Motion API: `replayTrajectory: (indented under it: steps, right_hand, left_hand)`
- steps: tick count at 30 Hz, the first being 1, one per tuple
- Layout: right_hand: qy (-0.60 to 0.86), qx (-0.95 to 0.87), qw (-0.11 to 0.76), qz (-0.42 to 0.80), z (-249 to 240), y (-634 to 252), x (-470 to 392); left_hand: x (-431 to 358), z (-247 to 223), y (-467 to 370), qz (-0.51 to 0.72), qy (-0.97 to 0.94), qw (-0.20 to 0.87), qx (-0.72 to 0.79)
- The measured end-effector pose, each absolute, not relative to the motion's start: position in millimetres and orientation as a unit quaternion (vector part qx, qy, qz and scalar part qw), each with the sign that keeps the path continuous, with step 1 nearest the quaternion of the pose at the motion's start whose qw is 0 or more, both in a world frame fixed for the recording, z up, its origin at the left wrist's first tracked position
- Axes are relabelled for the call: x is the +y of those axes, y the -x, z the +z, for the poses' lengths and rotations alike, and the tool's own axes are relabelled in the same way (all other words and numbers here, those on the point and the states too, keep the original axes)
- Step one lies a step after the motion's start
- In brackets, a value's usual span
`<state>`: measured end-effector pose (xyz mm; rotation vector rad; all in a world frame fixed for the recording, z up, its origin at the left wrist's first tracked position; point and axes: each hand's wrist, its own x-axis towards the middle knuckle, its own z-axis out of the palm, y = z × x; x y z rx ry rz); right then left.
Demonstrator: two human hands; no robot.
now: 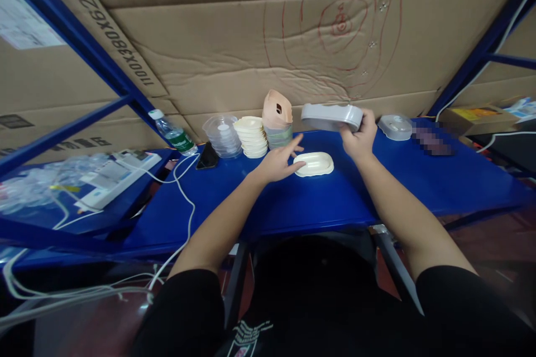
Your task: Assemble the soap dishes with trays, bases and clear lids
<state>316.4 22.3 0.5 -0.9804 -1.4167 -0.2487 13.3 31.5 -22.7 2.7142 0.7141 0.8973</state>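
Observation:
My right hand (360,136) is wrapped round the right end of a grey-white oval plastic shell (330,117), held up above the blue table. Below it, a shallow cream plastic tray (315,164) lies on the tabletop. My left hand (278,163) has its fingers spread, with the thumb over the tray's left edge; whether it touches I cannot tell. Just behind that hand stand a stack of cream trays (252,139) and a stack of pink and pale green plastic parts (278,114). Clear plastic covers (223,135) are stacked farther left.
A water bottle (175,133) and a dark phone (207,156) are on the left, with white cables (190,217) trailing over the table edge. At the right sits a closed translucent case (395,126). A cardboard wall (234,44) rises behind the blue table (310,206).

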Motion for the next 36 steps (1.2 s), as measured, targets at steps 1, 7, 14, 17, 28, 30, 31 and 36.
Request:
replayTrajectory:
  steps: [1, 7, 14, 17, 28, 30, 31, 36]
  right_hand:
    - [0.470, -0.620, 0.622, -0.092, 1.5, -318.6, 22.0]
    - [0.562, -0.692, 0.450, -0.057, -3.9, -317.1, 28.0]
    - [0.568, -0.751, 0.337, -0.007, -22.9, -304.9, 39.3]
    - [0.563, -0.761, 0.321, 0.011, -26.0, -303.8, 40.9]
    - [0.486, -0.808, 0.325, 0.071, -44.4, -306.7, 49.5]
    - [0.460, -0.818, 0.333, 0.087, -47.0, -306.1, 49.7]
    - [0.450, -0.822, 0.336, 0.096, -48.0, -305.8, 49.5]
    - [0.445, -0.824, 0.329, 0.118, -49.6, -306.1, 48.1]
  left_hand:
    - [31.6, -23.9, -14.1, 0.275, -0.927, 0.090, 0.239]
    - [32.1, -28.5, -17.0, 0.166, -0.954, 0.068, 0.241]
    - [28.2, -32.2, -19.0, 0.110, -0.950, 0.066, 0.286]
    - [27.3, -34.5, -20.6, 0.099, -0.948, 0.069, 0.295]
    - [27.3, -39.4, -27.6, 0.084, -0.944, 0.069, 0.312]
    - [27.3, -39.2, -28.5, 0.099, -0.946, 0.061, 0.302]
    - [27.7, -39.1, -28.7, 0.108, -0.947, 0.060, 0.298]
    - [32.8, -35.8, -22.7, 0.127, -0.946, 0.096, 0.283]
